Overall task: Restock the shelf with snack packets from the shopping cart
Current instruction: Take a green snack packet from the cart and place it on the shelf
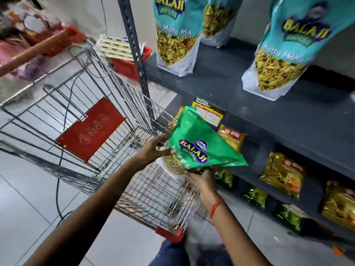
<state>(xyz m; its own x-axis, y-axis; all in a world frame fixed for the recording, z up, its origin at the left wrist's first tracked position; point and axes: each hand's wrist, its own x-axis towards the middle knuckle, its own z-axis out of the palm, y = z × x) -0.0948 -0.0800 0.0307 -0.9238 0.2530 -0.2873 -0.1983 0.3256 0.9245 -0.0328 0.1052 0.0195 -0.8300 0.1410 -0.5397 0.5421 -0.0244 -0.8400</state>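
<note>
A green Balaji snack packet (199, 143) is held tilted above the right end of the wire shopping cart (80, 104), close to the shelf's front edge. My left hand (153, 148) grips its left side. My right hand (203, 179) holds it from underneath, a red thread on the wrist. The dark grey shelf (269, 104) at the right carries teal Balaji Khatta Mitha Mix packets (172, 35) standing upright. The cart basket looks bare of packets where I can see it.
Yellow and gold packets (282, 173) and green packets (255, 196) fill the lower shelves. A perforated metal upright (138, 54) stands between cart and shelf. A red basket with yellow boxes (123, 52) sits behind it. A black cable (59, 189) trails on the tiled floor.
</note>
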